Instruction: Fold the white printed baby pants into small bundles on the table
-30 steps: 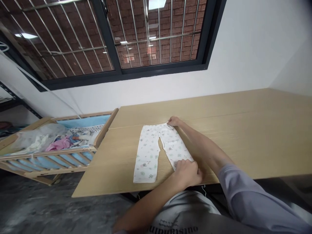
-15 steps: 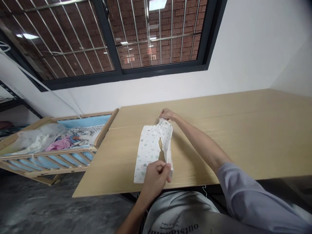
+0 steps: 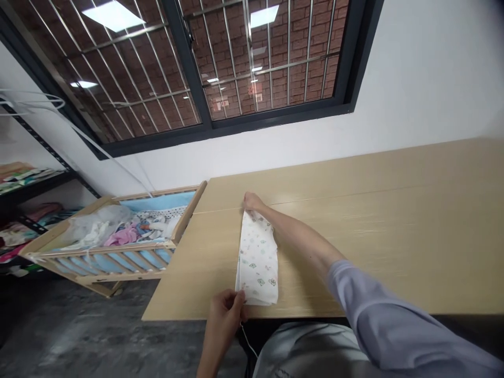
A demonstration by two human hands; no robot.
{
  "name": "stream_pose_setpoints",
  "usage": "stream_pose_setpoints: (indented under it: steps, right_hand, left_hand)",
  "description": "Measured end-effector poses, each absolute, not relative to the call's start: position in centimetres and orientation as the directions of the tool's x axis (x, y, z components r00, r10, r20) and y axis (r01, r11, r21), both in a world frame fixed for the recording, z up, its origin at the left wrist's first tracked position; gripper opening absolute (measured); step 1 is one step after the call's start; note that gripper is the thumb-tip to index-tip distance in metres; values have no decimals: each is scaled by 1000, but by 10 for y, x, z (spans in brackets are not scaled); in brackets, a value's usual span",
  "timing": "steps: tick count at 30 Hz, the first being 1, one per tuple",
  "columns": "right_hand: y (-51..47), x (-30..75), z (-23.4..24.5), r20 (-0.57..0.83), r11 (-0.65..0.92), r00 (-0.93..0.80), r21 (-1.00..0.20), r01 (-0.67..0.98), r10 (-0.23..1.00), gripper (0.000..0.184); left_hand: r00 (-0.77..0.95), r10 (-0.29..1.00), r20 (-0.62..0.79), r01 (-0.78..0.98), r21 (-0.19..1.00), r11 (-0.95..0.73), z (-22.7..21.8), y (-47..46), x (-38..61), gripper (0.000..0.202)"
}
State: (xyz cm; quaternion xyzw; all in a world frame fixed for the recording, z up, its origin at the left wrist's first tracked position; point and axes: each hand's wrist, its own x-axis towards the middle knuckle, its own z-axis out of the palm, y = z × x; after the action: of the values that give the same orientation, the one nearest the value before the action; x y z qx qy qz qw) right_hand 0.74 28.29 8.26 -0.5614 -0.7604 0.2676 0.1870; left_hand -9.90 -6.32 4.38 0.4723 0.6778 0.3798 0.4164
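Observation:
A small white garment (image 3: 258, 262) with a scattered green and brown print lies on the table, folded lengthwise into a narrow strip. My right hand (image 3: 253, 201) reaches across to its far left corner and pinches the cloth there. At the near left corner, my left hand (image 3: 226, 311) grips the folded edge between thumb and fingers. The layers show slightly apart along the left side and the bottom. Beneath the garment is the tan tabletop (image 3: 334, 226).
To the left stands a wooden crib (image 3: 185, 215) with blue lining, holding piled clothes and a clear plastic bag (image 3: 104, 218). A dark shelf (image 3: 35, 184) with folded fabrics is further left. A barred window (image 3: 212, 126) sits above the table.
My hands have brought the garment's right half over to the left, so the spread cloth is now a narrow folded strip. Both hands moved left, and the camera view turned slightly left.

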Motion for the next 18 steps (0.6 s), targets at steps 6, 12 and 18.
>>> stream_pose_setpoints:
  steps: [6,12,18]
  right_hand:
    - [269,2,74,-52,217,-290,-539,814,956,22]
    - [220,20,82,134,498,-512,-531,686,848,32]
    - [109,56,60,259,878,-910,-439,188,324,54]
  left_hand:
    - [-238,959,-153,582,768,267,34,-66,-109,48]
    - [-355,932,75,901,294,319,42,-88,-100,28]
    - [117,817,564,984,47,-173,20,-107,-68,38]
